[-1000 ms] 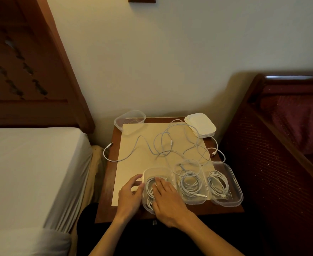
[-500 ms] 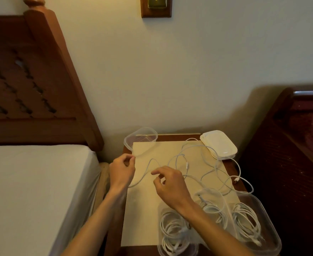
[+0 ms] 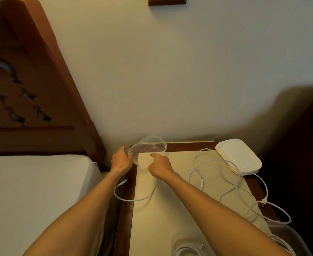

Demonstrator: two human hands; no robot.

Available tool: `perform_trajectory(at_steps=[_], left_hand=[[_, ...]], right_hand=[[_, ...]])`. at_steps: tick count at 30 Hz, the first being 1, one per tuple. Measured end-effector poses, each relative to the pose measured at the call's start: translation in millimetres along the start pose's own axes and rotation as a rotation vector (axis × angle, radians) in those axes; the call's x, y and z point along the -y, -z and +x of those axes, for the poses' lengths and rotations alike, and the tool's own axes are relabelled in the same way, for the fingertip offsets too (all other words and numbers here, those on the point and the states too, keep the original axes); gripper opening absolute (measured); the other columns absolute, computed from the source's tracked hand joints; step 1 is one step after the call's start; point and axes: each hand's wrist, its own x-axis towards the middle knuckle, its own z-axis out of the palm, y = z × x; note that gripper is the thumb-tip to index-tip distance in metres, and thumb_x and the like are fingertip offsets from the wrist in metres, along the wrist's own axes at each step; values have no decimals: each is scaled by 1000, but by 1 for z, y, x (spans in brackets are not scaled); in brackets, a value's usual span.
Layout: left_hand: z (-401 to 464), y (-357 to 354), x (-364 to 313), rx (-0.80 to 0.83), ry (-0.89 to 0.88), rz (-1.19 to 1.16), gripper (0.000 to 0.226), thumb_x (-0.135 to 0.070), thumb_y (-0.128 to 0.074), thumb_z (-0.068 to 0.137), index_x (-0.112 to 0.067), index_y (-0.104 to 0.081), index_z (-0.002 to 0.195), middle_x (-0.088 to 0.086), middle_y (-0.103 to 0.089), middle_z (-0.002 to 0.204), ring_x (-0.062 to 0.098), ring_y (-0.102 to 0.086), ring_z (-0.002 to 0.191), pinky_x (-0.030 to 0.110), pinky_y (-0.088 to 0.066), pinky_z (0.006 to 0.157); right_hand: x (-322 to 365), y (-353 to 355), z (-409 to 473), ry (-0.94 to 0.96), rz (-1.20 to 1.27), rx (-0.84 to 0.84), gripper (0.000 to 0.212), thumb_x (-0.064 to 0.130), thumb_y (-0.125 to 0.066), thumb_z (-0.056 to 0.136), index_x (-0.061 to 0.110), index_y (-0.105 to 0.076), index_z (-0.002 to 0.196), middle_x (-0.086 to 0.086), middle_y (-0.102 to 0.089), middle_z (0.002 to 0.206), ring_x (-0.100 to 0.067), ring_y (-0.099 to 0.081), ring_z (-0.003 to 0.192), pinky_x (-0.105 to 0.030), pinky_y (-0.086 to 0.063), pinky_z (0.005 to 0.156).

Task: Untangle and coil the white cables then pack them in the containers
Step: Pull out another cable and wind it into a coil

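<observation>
Head view: my left hand (image 3: 121, 159) and right hand (image 3: 160, 165) reach the empty box (image 3: 148, 147) at the counter (image 3: 188, 145) back, fingers apart, not yet gripping. Loose cable (image 3: 224, 179) remains uncoiled; near boxes (image 3: 187, 246) already hold coils

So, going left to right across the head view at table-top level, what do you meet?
White mattress → left hand → empty clear container → right hand → loose white cable → stack of white lids.
</observation>
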Motion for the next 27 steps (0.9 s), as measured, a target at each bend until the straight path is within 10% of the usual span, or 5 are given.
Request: perform_trajectory(at_steps=[3,8,13,19,27], left_hand=[[-1,4,-8,53,-43,-82,26,-14,-54,98,-5,-61,121,11,-71,80,17,-67,57,21,-52,51],[-33,35,-21,-55,-51,-239,6,-17,-67,85,-14,-62,87,5,-68,83,23,-67,68,41,-60,66],[-119,65,2,-64,-171,-238,8,-22,-68,87,-18,-63,83,-2,-67,79,14,-64,73,25,-54,62],[-207,57,40,-26,-189,-158,32,-40,-62,91,-35,-58,123,-18,-62,107,4,-62,96,32,-59,81],[-277,28,86,-13,-125,-48,14,-19,-55,91,-19,-68,88,-3,-69,82,9,-62,71,29,-51,62]], right_hand=[[3,0,7,-12,-24,-10,38,13,-46,98,4,-53,135,-17,-54,137,-33,-53,122,-34,-47,96],[7,15,-19,137,67,-278,29,22,-51,98,3,-72,101,-13,-71,101,-26,-65,96,-36,-53,84],[-9,21,-92,271,147,-344,17,18,-67,90,16,-76,104,1,-74,94,-11,-68,81,-32,-59,80],[-31,-1,-184,240,111,-163,34,11,-66,81,21,-65,113,1,-68,85,-11,-67,70,-31,-58,68],[-53,-31,-238,257,-276,-81,59,21,-54,81,18,-35,137,-8,-62,95,-26,-56,86,-35,-47,66]])
